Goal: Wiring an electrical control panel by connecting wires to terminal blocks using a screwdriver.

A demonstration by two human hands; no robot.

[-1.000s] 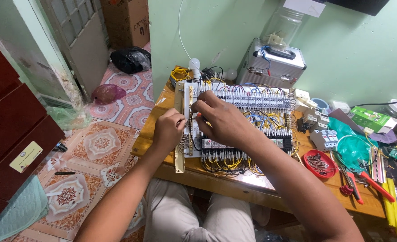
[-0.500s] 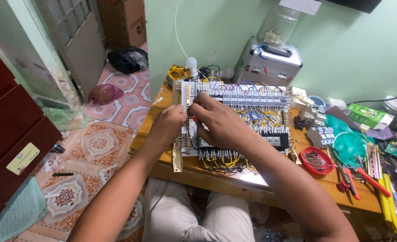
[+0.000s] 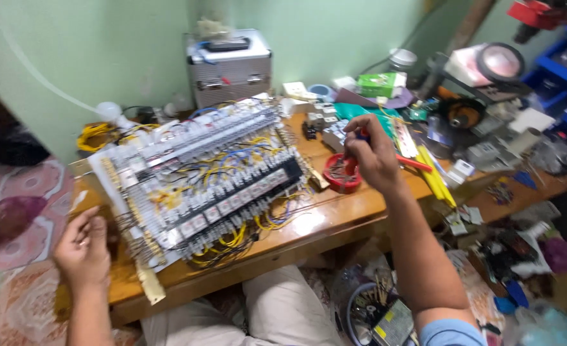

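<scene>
Nearest: pale trousers (image 3: 283, 314) below the wooden table (image 3: 335, 221) edge.

Left hand (image 3: 83, 247): at the table's left end, fingers loosely curled, touching the lower left corner of the wiring panel (image 3: 200, 179); whether anything is pinched there, cannot tell.

Wiring panel: flat on the table, tilted, rows of white and black modules, yellow and blue wires spilling over its near edge.

Right hand (image 3: 373, 154): raised right of the panel, closed around a red-handled tool (image 3: 354, 163), directly above a round red tray (image 3: 342, 174) of small parts.

Further right: yellow-handled tools (image 3: 434, 173), scattered clutter.

Rear: silver metal case (image 3: 230, 67), yellow wire coil (image 3: 94, 134), green box (image 3: 379, 83) against the green wall (image 3: 104, 45).
</scene>
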